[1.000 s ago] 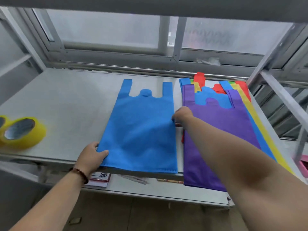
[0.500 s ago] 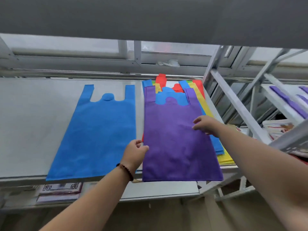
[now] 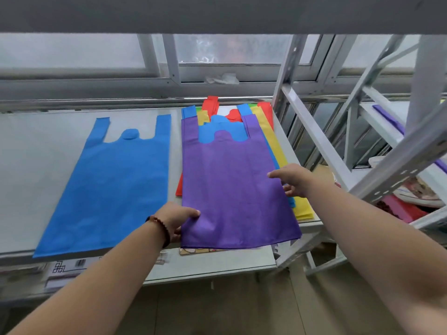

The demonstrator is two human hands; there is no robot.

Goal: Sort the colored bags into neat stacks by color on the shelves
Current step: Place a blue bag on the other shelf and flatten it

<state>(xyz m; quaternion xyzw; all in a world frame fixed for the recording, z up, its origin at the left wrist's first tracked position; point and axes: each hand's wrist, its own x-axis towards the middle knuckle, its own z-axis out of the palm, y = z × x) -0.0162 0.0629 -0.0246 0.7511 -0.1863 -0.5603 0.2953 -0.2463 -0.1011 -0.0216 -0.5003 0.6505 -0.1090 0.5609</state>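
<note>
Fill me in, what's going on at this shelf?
A person is sorting colored bags. The left hand pinches the near left edge of the purple bag, which tops a mixed pile of blue, yellow and red bags. The right hand grips its right edge. One blue bag already lies flat alone to the left on the shelf.
</note>
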